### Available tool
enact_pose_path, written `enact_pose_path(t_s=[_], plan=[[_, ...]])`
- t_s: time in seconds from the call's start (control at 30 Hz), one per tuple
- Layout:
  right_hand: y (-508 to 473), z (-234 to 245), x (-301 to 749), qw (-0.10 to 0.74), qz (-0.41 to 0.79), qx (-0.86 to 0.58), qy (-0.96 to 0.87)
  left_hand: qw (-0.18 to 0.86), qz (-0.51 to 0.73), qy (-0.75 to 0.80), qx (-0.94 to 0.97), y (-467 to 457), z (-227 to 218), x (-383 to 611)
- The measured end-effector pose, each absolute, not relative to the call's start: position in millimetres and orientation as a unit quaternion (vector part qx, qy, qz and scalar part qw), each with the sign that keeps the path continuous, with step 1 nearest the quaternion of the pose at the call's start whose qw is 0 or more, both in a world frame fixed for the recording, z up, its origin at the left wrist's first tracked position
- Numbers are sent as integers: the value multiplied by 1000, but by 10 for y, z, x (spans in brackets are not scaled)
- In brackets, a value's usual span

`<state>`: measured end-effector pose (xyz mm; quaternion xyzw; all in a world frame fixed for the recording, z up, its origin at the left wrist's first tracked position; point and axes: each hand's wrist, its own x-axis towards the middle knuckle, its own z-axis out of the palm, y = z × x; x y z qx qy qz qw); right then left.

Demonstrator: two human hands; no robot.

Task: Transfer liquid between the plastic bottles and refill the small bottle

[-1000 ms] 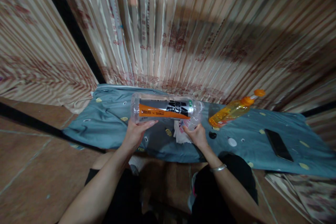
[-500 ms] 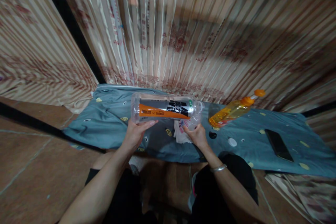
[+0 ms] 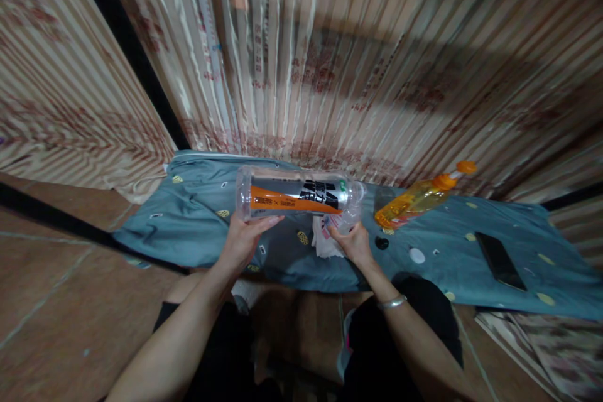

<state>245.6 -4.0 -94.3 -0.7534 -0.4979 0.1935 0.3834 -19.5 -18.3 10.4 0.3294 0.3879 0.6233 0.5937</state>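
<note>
Two hands, no change over the last second; I log a steady hold. Bottle (image 3: 294, 195) lies level above the sheet (image 3: 198, 213), neck toward 3 o'clock. Left hand (image 3: 245, 240) has its fingers wrapped round the base end. Right hand (image 3: 352, 244) is clenched on a cloth (image 3: 324, 240) against the neck. Yellow bottle (image 3: 414, 198) lies apart at 3 o'clock.

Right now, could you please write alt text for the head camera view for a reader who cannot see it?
A person's left hand and right hand hold a clear bottle with an orange label sideways above a blue sheet. A crumpled white wad sits by the right hand; an orange bottle and a black phone lie on the sheet.
</note>
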Motion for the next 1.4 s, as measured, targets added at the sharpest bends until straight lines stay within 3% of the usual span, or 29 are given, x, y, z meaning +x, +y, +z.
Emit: enact_pose_path(t_s=[1.4], plan=[[-59,-875,2437,372,189,-757,-503,591,620,390,338,-178,103,-199]])
